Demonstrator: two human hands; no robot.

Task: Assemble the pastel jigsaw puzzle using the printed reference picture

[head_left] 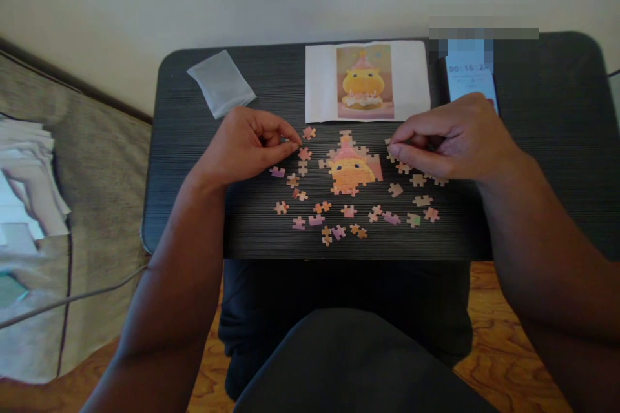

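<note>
A partly joined jigsaw puzzle [349, 168], with a yellow face and a pink pointed hat, lies mid-table between my hands. My left hand [249, 145] is closed in a pinch left of it. Its fingertips meet beside a pink-red puzzle piece [305, 153]; whatever they hold is hidden. To the right, my right hand [448, 139] pinches a pale puzzle piece [391, 156], mostly covered by the fingers. Several loose pieces lie around the joined part, among them a purple piece [391, 218] and an orange piece [322, 207] nearer to me.
Behind the puzzle lies a printed reference picture [365, 87] on white paper. A clear plastic bag [220, 84] sits at the back left of the dark table [188, 219]. A phone [469, 85] showing a timer is at the back right. Papers [29, 174] rest on the beige surface at left.
</note>
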